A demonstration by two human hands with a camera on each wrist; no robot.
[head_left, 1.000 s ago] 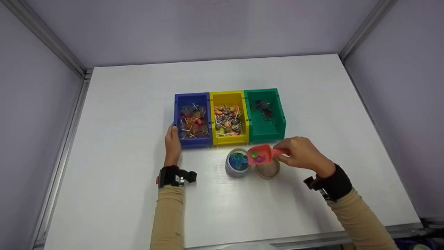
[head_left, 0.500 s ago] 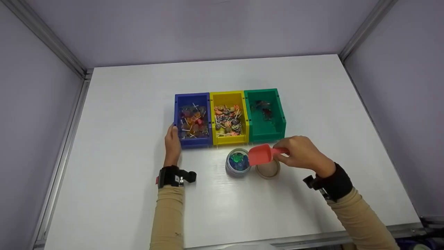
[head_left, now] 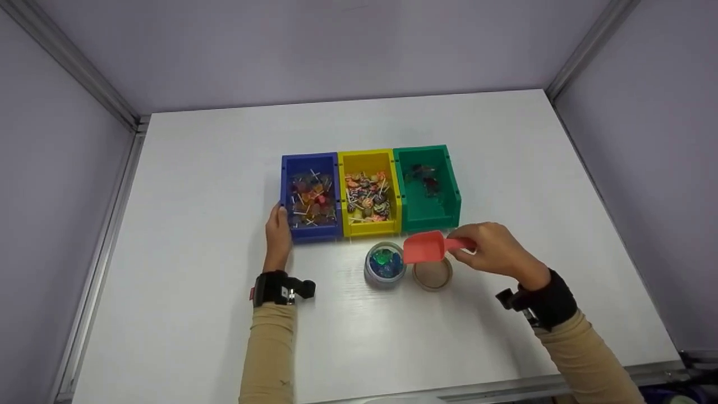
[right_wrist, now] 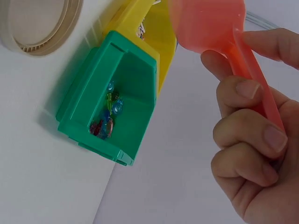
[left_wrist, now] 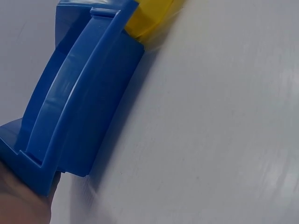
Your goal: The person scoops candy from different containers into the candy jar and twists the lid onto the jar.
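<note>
My right hand (head_left: 493, 249) grips the handle of a red scoop (head_left: 423, 247), fingers curled round it in the right wrist view. The scoop's bowl is bare and hangs just right of an uncovered jar (head_left: 383, 284). Blue candies and a green candy (head_left: 383, 256) lie inside the jar. Beneath the scoop, a round lid (head_left: 432, 275) lies on the table. My left hand (head_left: 277, 238) rests against the left side of the blue bin (head_left: 317, 233); in the left wrist view the bin hides most of its fingers.
Joined to the blue bin, which holds lollipops, are a yellow bin (head_left: 370, 229) with striped lollipops and a green bin (head_left: 429, 216) with several wrapped candies. All stand on a white table (head_left: 207, 185) with walls at the back and sides.
The green and purple candies have left the scoop, and a green candy now shows on top in the jar. The right hand has drawn the scoop slightly right; the left hand keeps its place.
</note>
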